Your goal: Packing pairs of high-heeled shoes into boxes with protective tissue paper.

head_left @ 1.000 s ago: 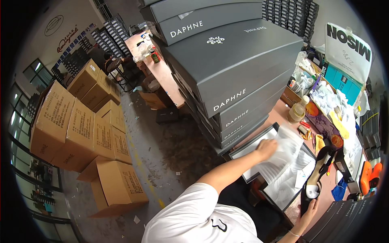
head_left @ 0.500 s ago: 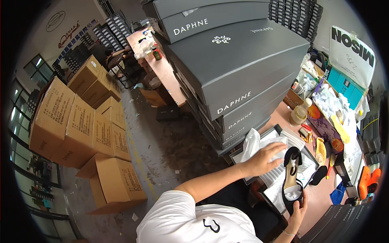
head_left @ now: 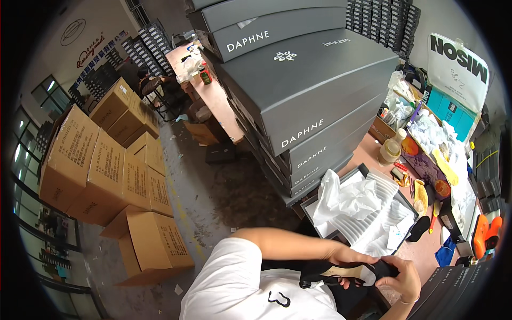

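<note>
A black ankle-strap shoe [head_left: 348, 272] with a beige insole is held between both hands close to my body, lying on its length with the heel end to the left. White paper fills its front part. My left hand [head_left: 349, 257] is closed round the middle of the shoe, its fingertips showing below. My right hand [head_left: 404, 276] grips the toe end, thumb and fingers bent over the black upper. Just beyond them lies an open shoebox [head_left: 326, 234] with crumpled white tissue paper [head_left: 349, 200] and ribbed white wrapping [head_left: 373, 224] in it.
A tall stack of dark grey shoeboxes [head_left: 314, 96] stands beyond the open box. To the right lie a bottle of liquid [head_left: 392, 148], a bin of crumpled paper [head_left: 434, 130], an orange-handled tool [head_left: 480, 234] and more boxes [head_left: 453, 288]. Cardboard cartons [head_left: 106, 165] stand at left.
The shoe has come down toward my body and turned from upright to sideways. My left hand has moved from above the open box onto the shoe; my right hand has shifted to its toe.
</note>
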Available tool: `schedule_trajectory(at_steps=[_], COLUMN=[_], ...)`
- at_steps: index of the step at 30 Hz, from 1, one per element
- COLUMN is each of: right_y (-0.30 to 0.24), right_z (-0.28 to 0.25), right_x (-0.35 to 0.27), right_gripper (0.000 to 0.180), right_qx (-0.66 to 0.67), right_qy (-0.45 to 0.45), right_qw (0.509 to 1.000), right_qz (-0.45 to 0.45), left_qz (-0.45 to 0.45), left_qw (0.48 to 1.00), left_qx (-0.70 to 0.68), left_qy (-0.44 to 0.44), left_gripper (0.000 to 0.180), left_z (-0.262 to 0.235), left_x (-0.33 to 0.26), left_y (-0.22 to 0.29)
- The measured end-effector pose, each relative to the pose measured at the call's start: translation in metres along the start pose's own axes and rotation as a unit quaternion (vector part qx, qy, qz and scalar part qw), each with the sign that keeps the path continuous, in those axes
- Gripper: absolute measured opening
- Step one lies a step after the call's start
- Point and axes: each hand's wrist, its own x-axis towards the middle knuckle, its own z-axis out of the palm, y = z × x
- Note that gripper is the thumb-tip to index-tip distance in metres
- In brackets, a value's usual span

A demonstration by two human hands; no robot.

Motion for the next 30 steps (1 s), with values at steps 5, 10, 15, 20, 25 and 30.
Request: schedule_trajectory(at_steps=[5,10,15,20,25,30], right_y=[0.012,0.007,0.028,0.031,0.047,0.046], right_z=[0.028,0.064,0.086,0.09,0.097,0.094], right_x=[0.026,0.031,0.063,0.076,0.075,0.089], right_gripper=[0.044,0.028,0.04,0.03,0.027,0.025], right_qx=[-0.156,-0.036,-0.132,-0.223,-0.164,-0.107], right_qy=[0.386,0.33,0.332,0.398,0.451,0.41], right_qw=[0.907,0.942,0.934,0.885,0.874,0.898], right_qz=[-0.072,-0.051,-0.01,-0.093,-0.081,-0.116], left_qz=[0.2,0.309,0.268,0.307,0.317,0.318], left_qw=[0.949,0.882,0.853,0.849,0.842,0.825], left_qx=[-0.197,-0.27,-0.291,-0.295,-0.267,-0.328], left_qy=[0.141,0.233,0.34,0.313,0.346,0.332], left_gripper=[0.074,0.074,0.078,0.074,0.065,0.052], left_z=[-0.013,-0.029,-0.002,0.007,0.025,0.018], left_x=[0.018,0.031,0.05,0.044,0.043,0.031], left_y=[-0.021,-0.014,-0.021,-0.03,-0.027,-0.024])
